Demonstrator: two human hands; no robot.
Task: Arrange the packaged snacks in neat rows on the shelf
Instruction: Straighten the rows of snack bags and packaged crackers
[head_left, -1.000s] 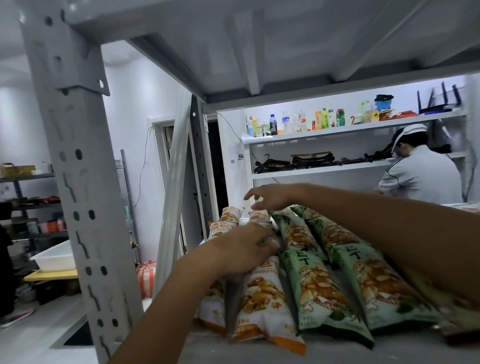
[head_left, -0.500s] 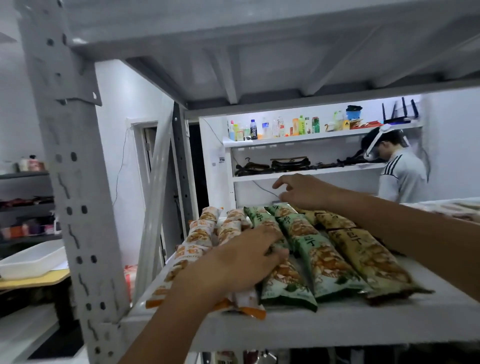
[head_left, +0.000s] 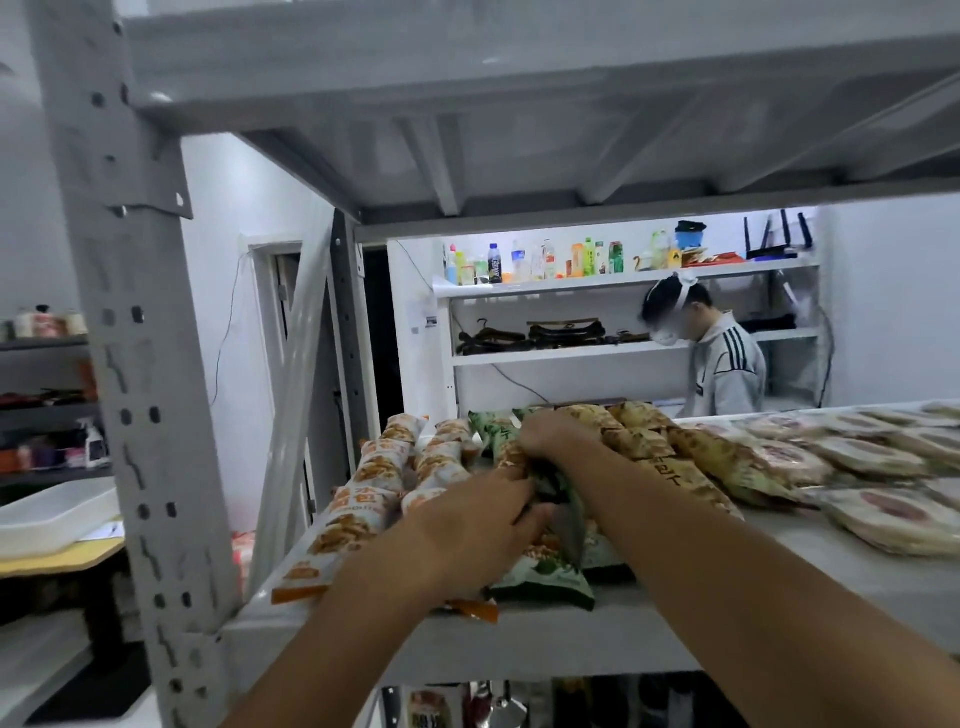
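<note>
Head view: green plastic snack packet (head_left: 545, 571) lies flat on grey metal shelf (head_left: 727, 597), long axis running near to far, between orange snack packets (head_left: 374, 493) on left and yellow snack packets (head_left: 675, 457) on right. Left hand (head_left: 467, 530) grips its near half, fingers curled. Right hand (head_left: 550, 436) grips its far end, fingers curled over.

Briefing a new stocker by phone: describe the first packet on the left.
Start at the grey upright post beside the shelf. Nearest it lies a long orange-and-white packet, front to back. It is outermost; its orange twin is partly hidden by the left hand.
</note>
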